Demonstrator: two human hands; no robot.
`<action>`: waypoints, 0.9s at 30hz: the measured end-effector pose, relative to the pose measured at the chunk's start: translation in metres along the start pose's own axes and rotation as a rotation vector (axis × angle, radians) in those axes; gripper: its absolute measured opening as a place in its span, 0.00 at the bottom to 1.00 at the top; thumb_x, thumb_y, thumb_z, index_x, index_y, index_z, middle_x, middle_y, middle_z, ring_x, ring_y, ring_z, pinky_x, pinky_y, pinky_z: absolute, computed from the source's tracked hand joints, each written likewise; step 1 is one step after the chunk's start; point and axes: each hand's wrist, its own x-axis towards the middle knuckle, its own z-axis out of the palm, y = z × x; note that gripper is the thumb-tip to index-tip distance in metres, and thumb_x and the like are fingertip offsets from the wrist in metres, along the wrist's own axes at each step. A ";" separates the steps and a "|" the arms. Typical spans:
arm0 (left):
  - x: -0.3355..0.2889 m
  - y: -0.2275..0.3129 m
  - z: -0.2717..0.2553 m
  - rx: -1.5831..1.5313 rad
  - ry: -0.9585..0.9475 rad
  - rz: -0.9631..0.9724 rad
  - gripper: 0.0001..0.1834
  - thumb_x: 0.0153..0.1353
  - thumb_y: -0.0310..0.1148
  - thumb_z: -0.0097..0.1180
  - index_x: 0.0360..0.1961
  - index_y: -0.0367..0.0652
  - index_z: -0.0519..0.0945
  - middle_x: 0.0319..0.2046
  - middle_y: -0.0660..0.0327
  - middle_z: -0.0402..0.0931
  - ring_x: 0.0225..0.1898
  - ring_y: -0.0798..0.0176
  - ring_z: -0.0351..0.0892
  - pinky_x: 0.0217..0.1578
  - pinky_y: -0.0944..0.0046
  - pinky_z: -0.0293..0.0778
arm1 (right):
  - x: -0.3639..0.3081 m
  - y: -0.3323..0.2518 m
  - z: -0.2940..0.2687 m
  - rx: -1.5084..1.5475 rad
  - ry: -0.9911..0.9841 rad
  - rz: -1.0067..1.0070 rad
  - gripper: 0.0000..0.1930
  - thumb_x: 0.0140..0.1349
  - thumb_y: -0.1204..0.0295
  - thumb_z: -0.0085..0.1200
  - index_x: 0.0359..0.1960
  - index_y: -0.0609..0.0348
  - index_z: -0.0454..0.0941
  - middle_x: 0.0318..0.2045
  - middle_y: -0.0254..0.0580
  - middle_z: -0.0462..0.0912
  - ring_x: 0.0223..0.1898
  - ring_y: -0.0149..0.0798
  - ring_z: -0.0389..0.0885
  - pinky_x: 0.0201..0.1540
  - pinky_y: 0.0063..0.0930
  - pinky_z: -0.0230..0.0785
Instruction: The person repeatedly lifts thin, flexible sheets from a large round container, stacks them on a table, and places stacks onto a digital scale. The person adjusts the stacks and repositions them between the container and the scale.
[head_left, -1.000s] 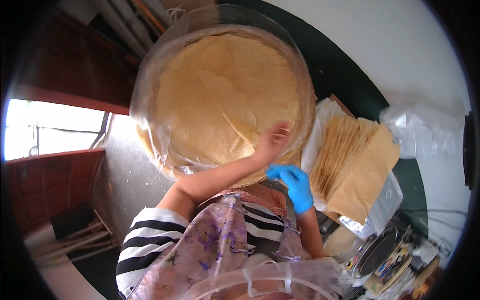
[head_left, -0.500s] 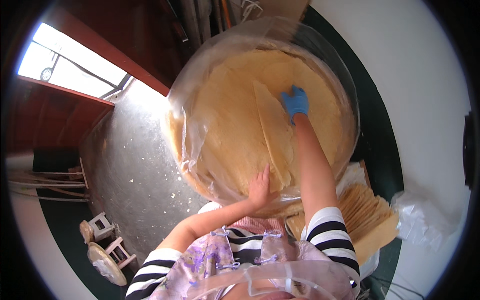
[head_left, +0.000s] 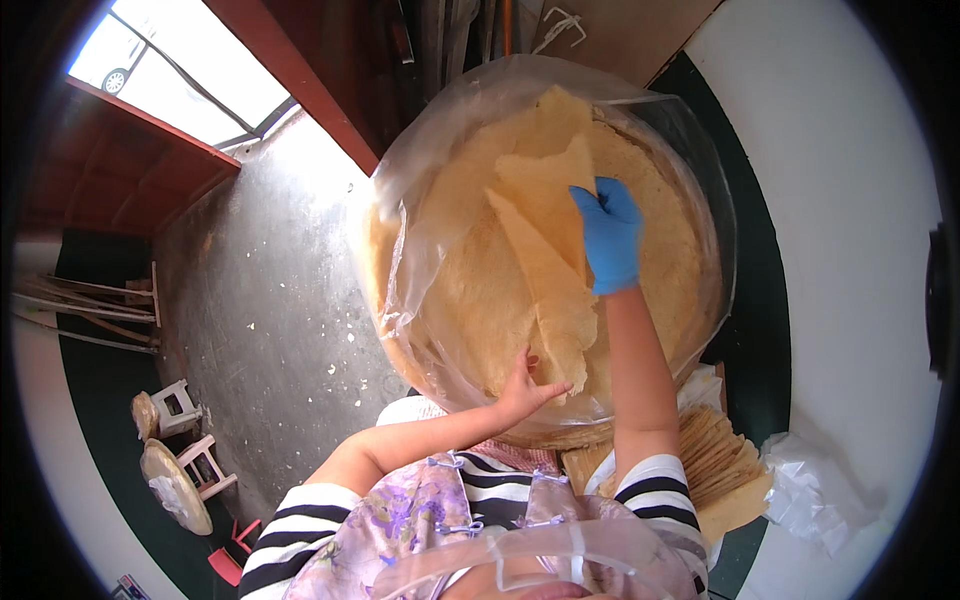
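Right hand (head_left: 608, 228): in blue glove (head_left: 618, 262), closed, pinching the thin tan sheet (head_left: 545, 178) between thumb and fingers.
Left hand (head_left: 525, 395): bare, thumb and fingers spread apart, near the sheet's lower tip; whether it touches, I cannot tell.
Sheet: creased, partly raised over the round stack (head_left: 655, 190).
Clear plastic (head_left: 425, 140): around the stack.

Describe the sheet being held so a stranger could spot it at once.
Find the big round stack of thin tan sheets inside clear plastic. Near its middle, the blue-gloved right hand grips the held sheet by its right edge. Its jagged upper corners and folds stand out, while the rest of the stack's top lies mostly flat.
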 end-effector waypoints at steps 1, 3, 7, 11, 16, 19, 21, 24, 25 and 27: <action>0.003 0.004 0.004 -0.070 0.029 -0.028 0.49 0.43 0.41 0.71 0.60 0.29 0.57 0.45 0.50 0.73 0.49 0.57 0.72 0.53 0.59 0.67 | -0.010 -0.028 0.001 -0.038 0.054 -0.051 0.07 0.59 0.73 0.55 0.36 0.64 0.77 0.30 0.31 0.76 0.31 0.24 0.69 0.37 0.18 0.64; 0.008 0.013 0.006 -0.252 0.017 -0.043 0.39 0.48 0.37 0.68 0.56 0.31 0.62 0.43 0.54 0.74 0.46 0.62 0.73 0.50 0.63 0.68 | -0.024 -0.079 -0.001 -0.071 0.136 -0.178 0.05 0.59 0.74 0.55 0.34 0.63 0.77 0.25 0.28 0.74 0.26 0.23 0.66 0.30 0.19 0.63; 0.023 0.047 -0.006 -0.469 -0.146 0.015 0.14 0.57 0.26 0.58 0.44 0.36 0.72 0.37 0.64 0.76 0.41 0.71 0.73 0.44 0.71 0.70 | -0.025 -0.141 -0.031 0.141 0.379 -0.197 0.06 0.58 0.75 0.55 0.36 0.63 0.77 0.32 0.34 0.78 0.32 0.27 0.72 0.36 0.22 0.67; 0.038 0.102 -0.048 -0.435 -0.326 0.137 0.05 0.60 0.24 0.55 0.37 0.40 0.76 0.32 0.70 0.75 0.35 0.77 0.71 0.38 0.75 0.69 | -0.016 -0.139 -0.122 0.470 0.449 -0.361 0.14 0.58 0.72 0.55 0.44 0.65 0.75 0.42 0.44 0.78 0.43 0.37 0.76 0.47 0.32 0.70; 0.077 0.166 -0.103 -0.284 -0.455 0.191 0.07 0.59 0.25 0.56 0.38 0.39 0.75 0.29 0.70 0.74 0.33 0.78 0.70 0.33 0.77 0.67 | -0.038 -0.021 -0.228 0.554 0.758 -0.076 0.18 0.58 0.70 0.56 0.48 0.67 0.72 0.48 0.46 0.75 0.49 0.42 0.73 0.53 0.38 0.67; 0.114 0.162 -0.108 -0.070 -0.558 -0.004 0.09 0.59 0.27 0.56 0.41 0.40 0.75 0.29 0.70 0.74 0.32 0.77 0.71 0.33 0.77 0.67 | -0.071 0.091 -0.239 0.483 0.913 0.134 0.17 0.58 0.72 0.54 0.50 0.62 0.73 0.46 0.39 0.76 0.46 0.39 0.74 0.47 0.33 0.69; 0.142 0.143 -0.103 0.065 -0.656 -0.148 0.11 0.58 0.29 0.57 0.42 0.40 0.75 0.28 0.70 0.74 0.32 0.77 0.71 0.32 0.78 0.67 | -0.099 0.151 -0.235 0.495 0.885 0.233 0.17 0.60 0.73 0.52 0.51 0.63 0.72 0.47 0.40 0.76 0.46 0.38 0.74 0.46 0.32 0.69; 0.163 0.112 -0.103 0.322 -0.655 -0.234 0.28 0.53 0.37 0.64 0.54 0.41 0.70 0.40 0.61 0.76 0.40 0.69 0.74 0.38 0.70 0.71 | -0.141 0.189 -0.235 0.426 0.794 0.510 0.21 0.61 0.75 0.51 0.56 0.61 0.68 0.51 0.42 0.73 0.51 0.39 0.72 0.51 0.32 0.67; 0.166 0.105 -0.105 0.423 -0.628 -0.288 0.33 0.52 0.38 0.65 0.57 0.42 0.67 0.44 0.58 0.75 0.43 0.67 0.74 0.42 0.67 0.71 | -0.149 0.190 -0.232 0.344 0.818 0.553 0.23 0.60 0.76 0.51 0.58 0.61 0.66 0.53 0.44 0.71 0.53 0.40 0.70 0.53 0.32 0.66; 0.149 0.094 -0.123 0.456 -0.737 0.070 0.41 0.48 0.38 0.68 0.62 0.44 0.62 0.54 0.54 0.68 0.51 0.60 0.70 0.49 0.61 0.68 | -0.161 0.178 -0.217 -0.026 0.789 0.311 0.27 0.59 0.77 0.53 0.61 0.59 0.63 0.58 0.46 0.66 0.57 0.42 0.66 0.56 0.32 0.64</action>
